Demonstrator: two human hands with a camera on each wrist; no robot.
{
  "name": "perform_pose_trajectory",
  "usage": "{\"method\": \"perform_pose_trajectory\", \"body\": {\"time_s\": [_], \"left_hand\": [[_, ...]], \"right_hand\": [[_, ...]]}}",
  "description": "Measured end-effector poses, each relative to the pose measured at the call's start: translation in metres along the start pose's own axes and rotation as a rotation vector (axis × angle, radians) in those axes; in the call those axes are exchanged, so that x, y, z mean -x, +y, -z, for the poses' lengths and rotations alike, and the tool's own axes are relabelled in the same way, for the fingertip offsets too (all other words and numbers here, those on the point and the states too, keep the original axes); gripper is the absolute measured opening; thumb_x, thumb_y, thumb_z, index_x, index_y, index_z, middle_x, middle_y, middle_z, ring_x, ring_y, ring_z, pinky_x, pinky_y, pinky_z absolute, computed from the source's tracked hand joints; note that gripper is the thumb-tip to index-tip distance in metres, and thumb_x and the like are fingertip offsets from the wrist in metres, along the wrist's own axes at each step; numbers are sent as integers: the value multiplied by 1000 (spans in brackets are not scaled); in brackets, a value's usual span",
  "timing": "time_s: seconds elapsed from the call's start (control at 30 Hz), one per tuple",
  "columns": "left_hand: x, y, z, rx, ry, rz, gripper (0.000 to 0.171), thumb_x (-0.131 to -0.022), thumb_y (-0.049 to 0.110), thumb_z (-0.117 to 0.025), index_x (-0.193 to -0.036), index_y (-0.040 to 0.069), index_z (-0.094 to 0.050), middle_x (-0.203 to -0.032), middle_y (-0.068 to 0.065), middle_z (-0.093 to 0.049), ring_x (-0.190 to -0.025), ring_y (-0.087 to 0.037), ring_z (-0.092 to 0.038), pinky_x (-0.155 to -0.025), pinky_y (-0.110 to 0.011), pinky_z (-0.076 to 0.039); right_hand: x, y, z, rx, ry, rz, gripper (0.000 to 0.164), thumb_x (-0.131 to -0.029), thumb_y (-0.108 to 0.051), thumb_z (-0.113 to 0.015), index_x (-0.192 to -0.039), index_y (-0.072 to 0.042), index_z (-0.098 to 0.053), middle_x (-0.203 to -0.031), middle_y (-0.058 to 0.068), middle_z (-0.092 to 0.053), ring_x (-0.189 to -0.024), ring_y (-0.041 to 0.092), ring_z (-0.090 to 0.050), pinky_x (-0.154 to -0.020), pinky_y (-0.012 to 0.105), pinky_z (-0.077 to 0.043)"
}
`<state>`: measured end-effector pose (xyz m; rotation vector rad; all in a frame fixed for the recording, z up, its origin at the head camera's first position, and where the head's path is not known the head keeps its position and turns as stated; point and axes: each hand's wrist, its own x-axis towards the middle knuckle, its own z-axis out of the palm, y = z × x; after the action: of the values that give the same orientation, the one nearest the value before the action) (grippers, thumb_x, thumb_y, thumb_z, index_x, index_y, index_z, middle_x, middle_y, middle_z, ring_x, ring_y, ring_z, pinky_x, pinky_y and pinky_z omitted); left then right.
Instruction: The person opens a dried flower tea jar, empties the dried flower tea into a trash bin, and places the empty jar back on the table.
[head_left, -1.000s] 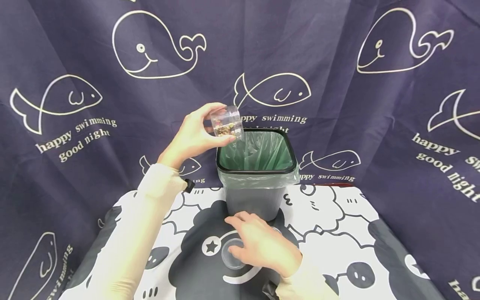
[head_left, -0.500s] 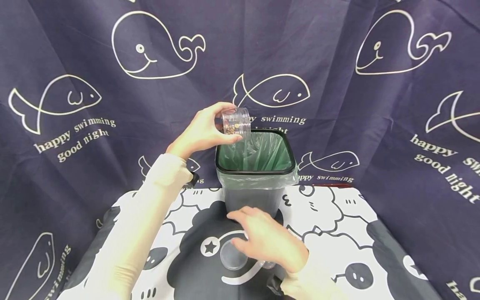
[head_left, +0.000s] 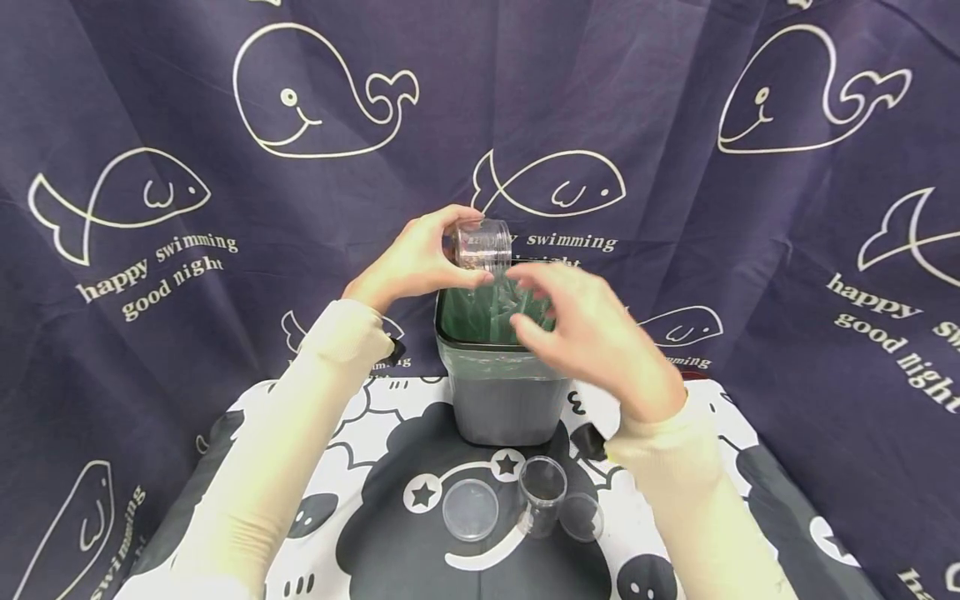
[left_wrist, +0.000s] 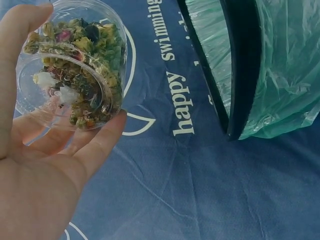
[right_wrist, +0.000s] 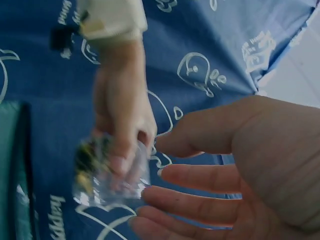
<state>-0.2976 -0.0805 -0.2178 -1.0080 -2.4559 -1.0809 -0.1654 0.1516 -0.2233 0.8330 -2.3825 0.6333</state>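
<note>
My left hand (head_left: pixel 416 260) grips a clear plastic jar (head_left: pixel 486 243) between thumb and fingers, tipped on its side above the left rim of the trash bin (head_left: pixel 510 412). Inside the jar, the left wrist view shows dried flower buds (left_wrist: pixel 87 65) in yellow, green and pink, plus some white bits. Over the bin, close to the jar's mouth end, my right hand (head_left: pixel 596 329) is raised with fingers spread and slightly bent, holding nothing. The right wrist view has its fingertips (right_wrist: pixel 150 192) right at the jar. A green liner (head_left: pixel 480 321) lines the bin under its black rim.
On the sheep-print tablecloth in front of the bin stands another clear jar (head_left: pixel 542 496). Flat round clear discs, like lids, lie on either side of it: one disc (head_left: pixel 470 510) left, another disc (head_left: pixel 582 517) right. A dark blue printed curtain (head_left: pixel 660 75) hangs behind.
My right hand has lifted from low over the table to beside the jar, uncovering the standing jar and discs. My left hand has shifted right, turning its jar further onto its side.
</note>
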Motion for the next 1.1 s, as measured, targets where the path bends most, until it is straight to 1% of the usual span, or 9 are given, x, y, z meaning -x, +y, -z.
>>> {"method": "perform_pose_trajectory", "body": {"time_s": [0.17, 0.27, 0.37, 0.53, 0.7, 0.8, 0.9, 1.0, 1.1], "left_hand": [[-2, 0, -2, -29, -16, -6, 79, -69, 34, -94, -138, 12, -60, -127, -3, -69, -116, -14, -64, -103, -40, -50], [-4, -1, -3, -46, -28, -7, 79, -69, 33, -94, -137, 12, -60, -128, -5, -69, -119, -16, -64, -106, -42, -48], [-6, 0, -4, -76, -39, -13, 80, -68, 34, -94, -137, 11, -61, -127, -5, -69, -117, -17, -64, -105, -41, -48], [-9, 3, -5, -109, -73, -16, 80, -67, 33, -94, -136, 10, -60, -124, -3, -70, -110, -16, -65, -99, -34, -49], [-11, 6, -7, -118, -119, -11, 81, -66, 34, -94, -136, 10, -60, -120, -3, -70, -103, -15, -65, -94, -32, -50], [-13, 7, -9, -129, -132, -9, 81, -66, 34, -93, -136, 10, -60, -119, -3, -69, -103, -16, -64, -94, -32, -50], [-16, 9, -10, -147, -148, -6, 82, -67, 35, -93, -137, 10, -59, -122, -3, -68, -107, -16, -64, -96, -33, -50], [-18, 11, -11, -162, -169, 6, 82, -67, 36, -92, -137, 10, -59, -125, -3, -68, -110, -16, -64, -98, -33, -49], [-19, 13, -10, -156, -180, 19, 80, -68, 35, -92, -136, 11, -57, -123, -3, -69, -109, -15, -65, -99, -33, -49]], "right_hand": [[-23, 12, 15, 13, 36, -23, 45, -87, -11, -68, -131, -3, -66, -120, 14, -70, -95, 27, -69, -86, 41, -56], [-30, 17, 19, 12, 36, -47, 45, -88, -10, -67, -132, -3, -66, -125, 15, -69, -97, 27, -70, -86, 40, -58], [-35, 21, 20, 10, 39, -56, 44, -88, -9, -67, -131, -3, -67, -127, 14, -68, -98, 27, -70, -84, 39, -59], [-41, 26, 16, 10, 34, -64, 45, -87, -8, -66, -131, -3, -67, -127, 14, -69, -101, 28, -68, -85, 40, -58], [-47, 30, 11, 38, 12, -40, 48, -85, -9, -67, -132, -2, -65, -128, 14, -69, -107, 30, -65, -93, 42, -54], [-51, 34, 8, 52, -21, -27, 53, -84, -10, -69, -135, -1, -62, -132, 14, -67, -119, 31, -62, -103, 44, -48], [-56, 38, 6, 62, -85, -49, 61, -83, -12, -72, -140, -1, -57, -139, 16, -62, -130, 31, -56, -111, 45, -42], [-60, 43, 2, 69, -155, -68, 70, -80, -13, -75, -144, 0, -51, -143, 19, -57, -135, 32, -52, -114, 45, -39], [-63, 47, -4, 62, -206, -54, 76, -77, -13, -78, -145, 3, -48, -144, 21, -55, -133, 34, -51, -115, 46, -38]]}}
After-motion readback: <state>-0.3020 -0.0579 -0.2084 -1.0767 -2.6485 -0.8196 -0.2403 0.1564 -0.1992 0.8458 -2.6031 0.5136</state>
